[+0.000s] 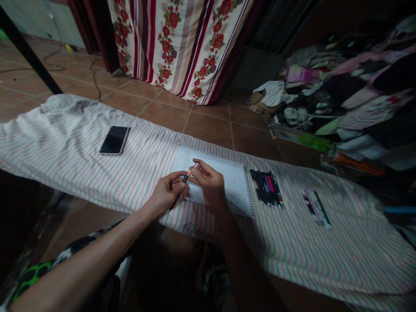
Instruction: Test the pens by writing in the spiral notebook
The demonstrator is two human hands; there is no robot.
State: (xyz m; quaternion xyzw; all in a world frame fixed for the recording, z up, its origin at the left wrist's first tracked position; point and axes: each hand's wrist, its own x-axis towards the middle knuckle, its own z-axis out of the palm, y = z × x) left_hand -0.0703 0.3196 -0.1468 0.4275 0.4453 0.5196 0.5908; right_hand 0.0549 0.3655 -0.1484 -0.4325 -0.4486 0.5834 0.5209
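Above the spiral notebook point(232, 184), my two hands meet on one slim pen point(190, 173) with a dark barrel and an orange-copper end. My left hand point(167, 190) is closed, pinching the dark part between thumb and fingers. The fingers of my right hand point(209, 180) close round the orange-copper end. Whether that end is a separate cap I cannot tell. Under the hands the notebook lies open, its pages covered in faint writing. To its right lies a row of several pens point(267, 187), mostly black with a red and a purple one among them.
A striped cloth point(146, 160) covers the long surface. A smartphone point(115, 140) lies at the left, and a smaller group of pens point(316, 208) farther right. Beyond are a tiled floor point(172, 113), a floral curtain point(182, 43) and a heap of clothes point(351, 91).
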